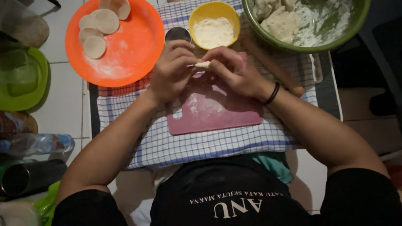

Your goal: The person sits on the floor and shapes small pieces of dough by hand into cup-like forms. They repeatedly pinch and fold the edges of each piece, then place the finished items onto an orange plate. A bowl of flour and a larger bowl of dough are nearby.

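Note:
My left hand (171,69) and my right hand (233,70) meet above a pink cutting board (213,112), both pinching a small piece of pale dough (202,64) between their fingertips. A black band circles my right wrist. The board is dusted with flour and lies on a blue-and-white checked cloth (197,145). Just beyond my hands stand a yellow bowl of flour (214,24) and a round metal cutter (178,34).
An orange plate (127,51) with several flat dough rounds (101,25) sits at the left. A green bowl (315,42) holding dough lumps is at the top right, a wooden rolling pin (272,65) beside it. A green container (13,76), bottles and jars crowd the left floor.

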